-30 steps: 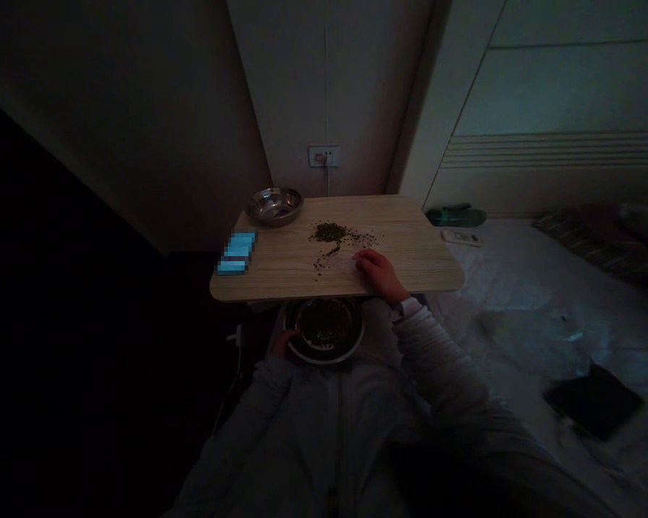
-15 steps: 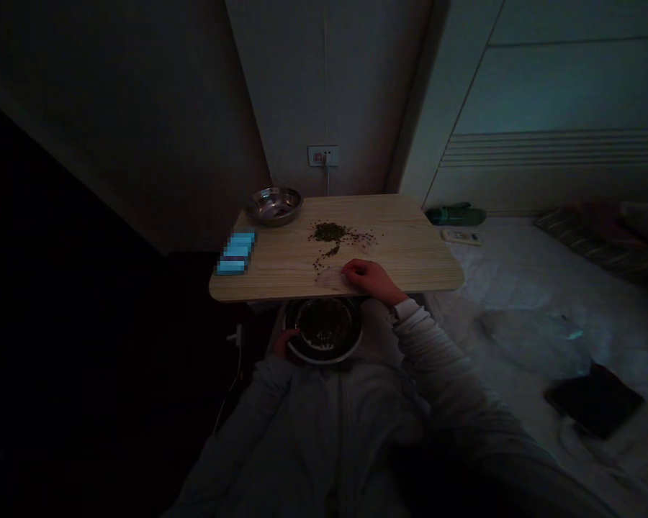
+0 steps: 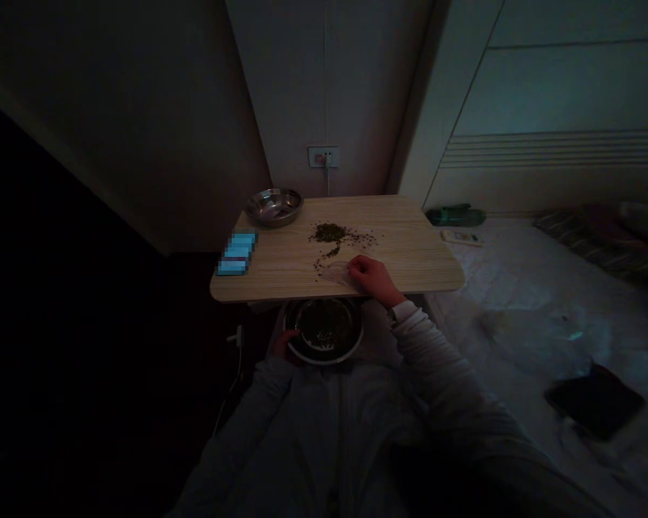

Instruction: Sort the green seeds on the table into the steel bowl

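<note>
No text, brand, number or sign can be read: the bright screen point(image 3: 236, 253) by the left edge of the tabletop point(image 3: 410, 248) is masked into coarse blocks, any markings on the pale handheld device point(image 3: 461, 237) on the bedding point(image 3: 491, 277), beyond the right edge, are too small and dim, and the wall socket point(image 3: 324, 157) past the far edge shows nothing legible

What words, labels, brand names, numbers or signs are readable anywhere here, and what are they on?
None can be read.
Phone on the table: its bright screen is pixelated.
Pale, remote-like device on the bedding: marks too small and dim.
Wall socket: no lettering legible.
Green bottle: no legible label.
Bowl under the left hand: too dark to tell.
</note>
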Demonstrator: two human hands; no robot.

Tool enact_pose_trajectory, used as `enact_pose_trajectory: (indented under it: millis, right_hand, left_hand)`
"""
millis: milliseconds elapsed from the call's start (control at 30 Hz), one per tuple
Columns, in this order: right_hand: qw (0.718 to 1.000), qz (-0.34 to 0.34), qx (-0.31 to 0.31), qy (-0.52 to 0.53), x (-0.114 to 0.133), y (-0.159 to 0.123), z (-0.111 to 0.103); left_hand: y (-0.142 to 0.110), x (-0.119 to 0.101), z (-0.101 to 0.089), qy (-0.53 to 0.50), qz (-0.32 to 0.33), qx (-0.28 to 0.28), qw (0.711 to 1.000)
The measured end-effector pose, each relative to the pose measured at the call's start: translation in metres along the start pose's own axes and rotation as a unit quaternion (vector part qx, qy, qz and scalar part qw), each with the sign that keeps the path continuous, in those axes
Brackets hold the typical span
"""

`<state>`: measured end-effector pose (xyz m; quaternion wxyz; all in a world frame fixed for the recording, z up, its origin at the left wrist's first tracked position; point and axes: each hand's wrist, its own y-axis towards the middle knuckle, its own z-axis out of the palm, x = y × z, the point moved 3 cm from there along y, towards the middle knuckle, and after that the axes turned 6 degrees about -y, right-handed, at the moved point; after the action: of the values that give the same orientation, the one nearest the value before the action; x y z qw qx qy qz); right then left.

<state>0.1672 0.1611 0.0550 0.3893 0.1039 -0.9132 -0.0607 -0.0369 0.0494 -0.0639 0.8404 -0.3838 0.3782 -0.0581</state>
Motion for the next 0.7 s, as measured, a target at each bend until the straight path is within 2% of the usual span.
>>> enact_pose_trajectory:
  millis: [67, 233, 700]
  right_hand:
    - [1.0, 0.006, -0.006, -0.003, 0.0, 0.001, 0.0]
    - [1.0, -0.005, -0.005, -0.007, -0.001, 0.004, 0.002]
    - [0.999, -0.03, 0.025, 0.034, -0.006, 0.008, 0.006]
  left_hand:
    - [-0.006, -0.002, 0.003, 0.002, -0.025, -0.013, 1.0]
    - [-0.009, -0.004, 0.005, 0.002, -0.018, -0.024, 1.0]
    - [0.006, 0.003, -0.003, -0.011, -0.008, 0.004, 1.0]
